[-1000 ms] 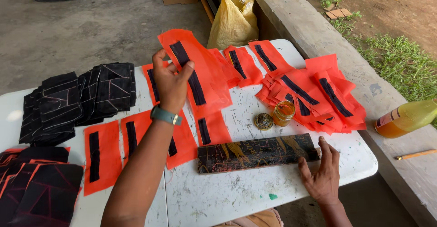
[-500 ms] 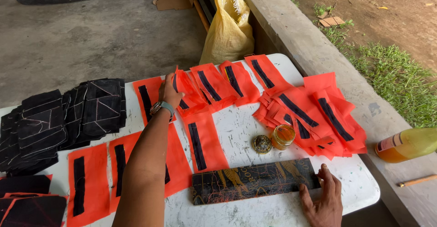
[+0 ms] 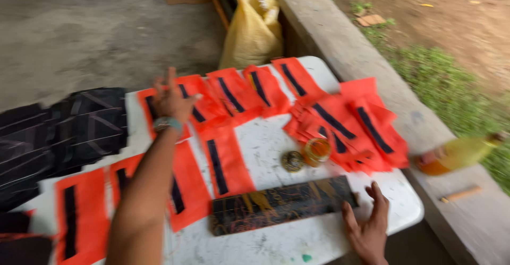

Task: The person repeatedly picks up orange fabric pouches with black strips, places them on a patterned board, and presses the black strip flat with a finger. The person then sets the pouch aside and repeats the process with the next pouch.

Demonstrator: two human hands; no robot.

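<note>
My left hand [image 3: 171, 101] lies flat with fingers spread on an orange cloth piece with a black stripe [image 3: 197, 105] at the far side of the white table [image 3: 276, 153]. More orange striped pieces run in a row toward the right, and a loose heap of them [image 3: 350, 124] lies at the right end. My right hand [image 3: 367, 228] rests open at the table's near right edge, touching the end of a dark patterned board [image 3: 281, 204]. A small glass jar of amber liquid [image 3: 317, 150] and a round lid [image 3: 292, 161] stand just behind the board.
Black cloth pieces with thin lines [image 3: 64, 132] are stacked at the left. A yellow sack [image 3: 254, 26] leans behind the table. On the concrete ledge to the right lie a bottle of yellow liquid [image 3: 457, 154] and a small stick [image 3: 460, 194].
My left hand has put the lifted orange piece down on the table's far side and now lies flat on it. The view has shifted. My right hand stays by the board.
</note>
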